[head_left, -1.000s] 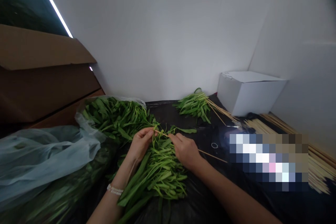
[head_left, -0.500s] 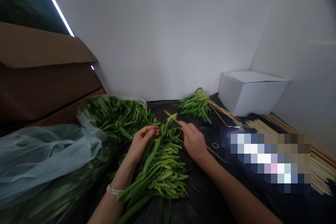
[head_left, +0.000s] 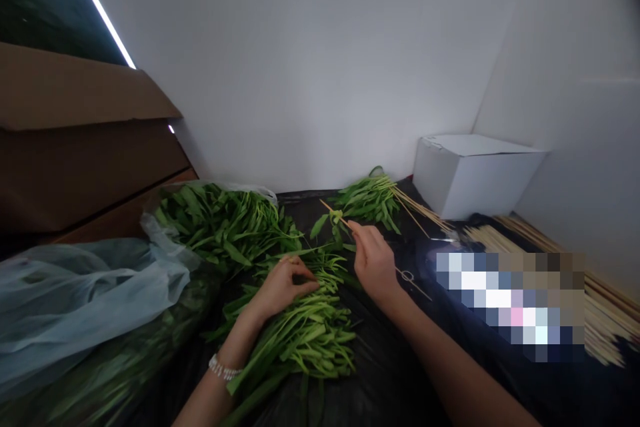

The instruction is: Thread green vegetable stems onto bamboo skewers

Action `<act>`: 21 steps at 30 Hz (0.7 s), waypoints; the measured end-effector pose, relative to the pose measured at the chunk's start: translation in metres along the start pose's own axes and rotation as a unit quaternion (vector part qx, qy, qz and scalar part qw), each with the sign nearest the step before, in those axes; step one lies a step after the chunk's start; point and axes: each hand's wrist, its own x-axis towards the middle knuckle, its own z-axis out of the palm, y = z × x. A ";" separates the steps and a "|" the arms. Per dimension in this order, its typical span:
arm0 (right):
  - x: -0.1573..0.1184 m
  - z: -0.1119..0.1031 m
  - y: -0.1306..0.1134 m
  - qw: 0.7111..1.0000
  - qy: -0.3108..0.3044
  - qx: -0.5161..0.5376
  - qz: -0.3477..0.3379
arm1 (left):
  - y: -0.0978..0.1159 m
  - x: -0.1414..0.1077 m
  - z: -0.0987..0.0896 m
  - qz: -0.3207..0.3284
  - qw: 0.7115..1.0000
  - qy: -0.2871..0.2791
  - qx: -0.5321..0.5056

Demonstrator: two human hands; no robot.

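My right hand (head_left: 374,265) grips a thin wooden skewer (head_left: 326,204), which points up and to the left. Near its tip a leafy green stem (head_left: 336,217) is threaded or wrapped on, with leaves hanging below; which of the two I cannot tell. My left hand (head_left: 284,288) reaches over a heap of long-leaved greens (head_left: 323,347), thumb and fingertips pinched together on a stem at the heap's upper part. A beaded bracelet (head_left: 225,368) circles the left wrist. The skewer's lower end sticks out past the right hand.
Behind lies a bunch of skewered greens (head_left: 373,200). More greens (head_left: 220,220) fill a clear plastic bag (head_left: 100,307) on the left, beside a cardboard box (head_left: 85,153). At right are a white box (head_left: 475,177) and many loose sticks (head_left: 600,340). Black plastic (head_left: 390,373) covers the surface.
My left hand has moved down and right, from the stem by the skewer to the heap. The green on the skewer is now bunched up, and a long leaf no longer trails down from it.
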 end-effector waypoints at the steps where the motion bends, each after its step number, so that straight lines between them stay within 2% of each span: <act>1: -0.002 0.002 0.000 1.000 -0.007 -0.002 -0.005 | -0.001 0.000 0.001 0.001 1.000 -0.010 0.014; 3: -0.004 0.004 -0.002 1.000 -0.014 -0.005 -0.014 | -0.002 0.001 0.002 0.010 1.000 -0.008 0.014; 5: -0.005 0.004 -0.004 1.000 -0.019 -0.009 -0.019 | -0.002 0.002 -0.001 0.024 0.999 0.042 -0.019; 7: -0.006 0.004 -0.006 0.999 -0.024 -0.011 -0.019 | -0.002 0.004 -0.006 0.028 0.986 0.151 -0.067; 9: -0.007 0.003 -0.009 0.999 -0.037 -0.016 -0.021 | -0.004 0.005 -0.012 0.010 0.955 0.273 -0.118; 11: -0.008 0.003 -0.013 0.997 -0.066 -0.027 -0.035 | -0.008 0.005 -0.016 -0.037 0.921 0.348 -0.173; 13: -0.011 0.004 -0.016 0.992 -0.109 -0.038 -0.055 | -0.011 0.005 -0.017 -0.091 0.897 0.363 -0.236; 15: -0.014 0.006 -0.019 0.986 -0.148 -0.039 -0.067 | -0.013 0.005 -0.015 -0.126 0.878 0.351 -0.300; 21: -0.020 0.011 -0.023 0.973 -0.213 -0.053 -0.068 | -0.009 0.009 -0.007 -0.156 0.835 0.309 -0.428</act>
